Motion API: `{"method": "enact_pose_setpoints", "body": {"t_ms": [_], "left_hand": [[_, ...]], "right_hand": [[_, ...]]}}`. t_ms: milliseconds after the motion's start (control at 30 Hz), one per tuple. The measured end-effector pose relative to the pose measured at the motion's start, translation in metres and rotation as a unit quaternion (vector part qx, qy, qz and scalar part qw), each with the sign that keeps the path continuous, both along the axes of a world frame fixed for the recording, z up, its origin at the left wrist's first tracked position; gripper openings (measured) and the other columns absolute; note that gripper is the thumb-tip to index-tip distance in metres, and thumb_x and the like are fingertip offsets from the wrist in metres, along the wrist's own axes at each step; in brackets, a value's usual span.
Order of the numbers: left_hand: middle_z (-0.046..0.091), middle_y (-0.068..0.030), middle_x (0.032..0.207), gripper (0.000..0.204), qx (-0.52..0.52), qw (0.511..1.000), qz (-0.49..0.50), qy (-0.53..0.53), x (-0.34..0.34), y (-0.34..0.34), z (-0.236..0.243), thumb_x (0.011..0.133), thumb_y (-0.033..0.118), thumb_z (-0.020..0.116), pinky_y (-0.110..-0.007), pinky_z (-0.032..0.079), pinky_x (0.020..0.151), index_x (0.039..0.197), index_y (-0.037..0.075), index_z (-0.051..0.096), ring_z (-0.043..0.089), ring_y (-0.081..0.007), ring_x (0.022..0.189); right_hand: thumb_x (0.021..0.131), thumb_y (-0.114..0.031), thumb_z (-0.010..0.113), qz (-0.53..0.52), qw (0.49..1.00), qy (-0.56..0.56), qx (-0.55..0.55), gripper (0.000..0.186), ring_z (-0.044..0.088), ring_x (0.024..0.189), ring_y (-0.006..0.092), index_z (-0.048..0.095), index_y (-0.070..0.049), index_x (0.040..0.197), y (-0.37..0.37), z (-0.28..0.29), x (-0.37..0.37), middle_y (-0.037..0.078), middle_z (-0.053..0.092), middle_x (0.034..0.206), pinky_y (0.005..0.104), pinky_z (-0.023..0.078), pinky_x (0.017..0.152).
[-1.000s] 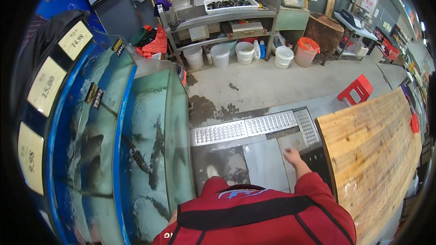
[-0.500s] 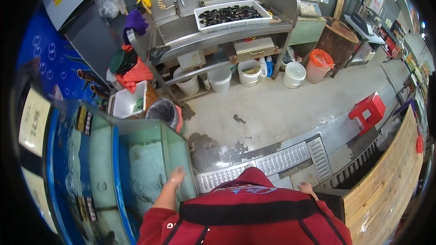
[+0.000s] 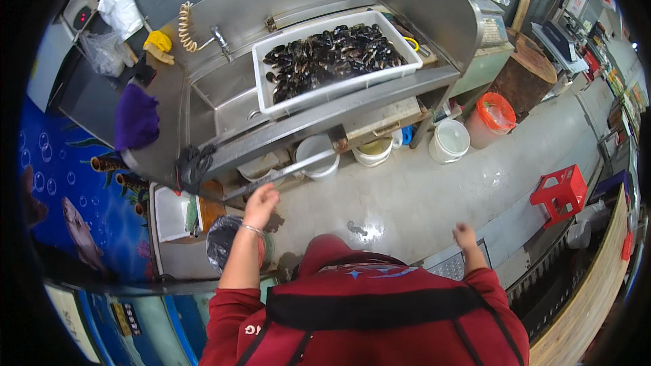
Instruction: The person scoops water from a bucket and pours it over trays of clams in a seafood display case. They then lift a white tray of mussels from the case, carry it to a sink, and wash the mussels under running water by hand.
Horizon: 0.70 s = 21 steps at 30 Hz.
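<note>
My left hand [image 3: 261, 205] is held forward, with a bracelet at the wrist. Its fingers are loosely bent and nothing shows in them. In the picture it overlaps the front of the steel sink bench [image 3: 305, 130], near a bin lined with a black bag [image 3: 220, 245]. Over the floor on the right hangs my right hand [image 3: 464, 234], small and slightly blurred, its fingers loose with nothing visible between them. A white tray [image 3: 262, 81] heaped with dark mussels [image 3: 332, 57] rests on the bench ahead. Neither hand touches it.
White buckets [image 3: 449, 141] and a pinkish bucket with an orange liner [image 3: 489, 122] stand beneath and beside the bench. A red stool [image 3: 560, 194] is at right, near a wooden counter [image 3: 588, 298]. Water tanks [image 3: 146, 325] lie at lower left. The floor [image 3: 380, 196] shines wet.
I have moved forward, so the bench and mussel tray appear nearer and larger. The tanks have slid down to the lower left. Both hands have risen in the picture.
</note>
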<state>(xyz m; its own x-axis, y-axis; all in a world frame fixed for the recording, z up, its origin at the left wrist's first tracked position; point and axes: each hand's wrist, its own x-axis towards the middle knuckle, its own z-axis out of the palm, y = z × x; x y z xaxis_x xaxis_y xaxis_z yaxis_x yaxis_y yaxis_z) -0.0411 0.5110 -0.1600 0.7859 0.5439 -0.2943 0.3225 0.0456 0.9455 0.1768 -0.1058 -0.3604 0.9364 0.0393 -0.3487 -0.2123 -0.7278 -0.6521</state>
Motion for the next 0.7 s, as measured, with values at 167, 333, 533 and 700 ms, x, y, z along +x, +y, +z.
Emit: {"method": "enact_pose_setpoints", "body": {"t_ms": [167, 333, 533, 700], "left_hand": [[0.058, -0.0069, 0.119, 0.047, 0.075, 0.996, -0.044, -0.027, 0.108, 0.057, 0.086, 0.09, 0.013, 0.058, -0.028, 0.048, 0.078, 0.135, 0.008, 0.043, 0.058, -0.0148, 0.097], [0.061, -0.0136, 0.116, 0.052, 0.116, 0.99, -0.062, -0.058, 0.24, 0.074, 0.093, 0.085, 0.012, 0.064, -0.028, 0.049, 0.079, 0.132, 0.0, 0.044, 0.06, -0.0168, 0.097], [0.059, -0.0171, 0.121, 0.06, 0.378, 0.924, -0.022, 0.062, 0.338, 0.079, 0.08, 0.077, 0.025, 0.07, -0.037, 0.044, 0.096, 0.128, 0.0, 0.049, 0.057, -0.0308, 0.11], [0.059, -0.017, 0.114, 0.057, 0.515, 0.841, -0.022, 0.163, 0.329, 0.043, 0.095, 0.073, 0.023, 0.07, -0.041, 0.044, 0.094, 0.123, 0.002, 0.052, 0.054, -0.035, 0.107]], "right_hand": [[0.084, -0.012, 0.062, 0.065, 0.975, -0.09, 0.191, 0.032, 0.061, 0.084, 0.0163, 0.059, 0.001, 0.114, 0.157, 0.14, 0.067, 0.01, 0.065, 0.093, 0.0304, 0.05, 0.076], [0.086, -0.005, 0.061, 0.016, 0.97, 0.024, 0.24, 0.032, 0.06, 0.087, 0.0149, 0.057, 0.002, 0.117, 0.171, 0.175, 0.017, 0.008, 0.064, 0.099, 0.0277, 0.05, 0.079], [0.086, -0.003, 0.062, -0.054, 0.973, 0.044, 0.221, 0.032, 0.06, 0.089, 0.0138, 0.057, 0.002, 0.117, 0.151, 0.193, -0.018, 0.009, 0.064, 0.099, 0.0273, 0.05, 0.079], [0.087, -0.002, 0.06, -0.071, 0.955, 0.037, 0.287, 0.03, 0.06, 0.09, 0.0131, 0.056, 0.003, 0.116, 0.181, 0.247, 0.015, 0.008, 0.064, 0.099, 0.0268, 0.05, 0.079]]}}
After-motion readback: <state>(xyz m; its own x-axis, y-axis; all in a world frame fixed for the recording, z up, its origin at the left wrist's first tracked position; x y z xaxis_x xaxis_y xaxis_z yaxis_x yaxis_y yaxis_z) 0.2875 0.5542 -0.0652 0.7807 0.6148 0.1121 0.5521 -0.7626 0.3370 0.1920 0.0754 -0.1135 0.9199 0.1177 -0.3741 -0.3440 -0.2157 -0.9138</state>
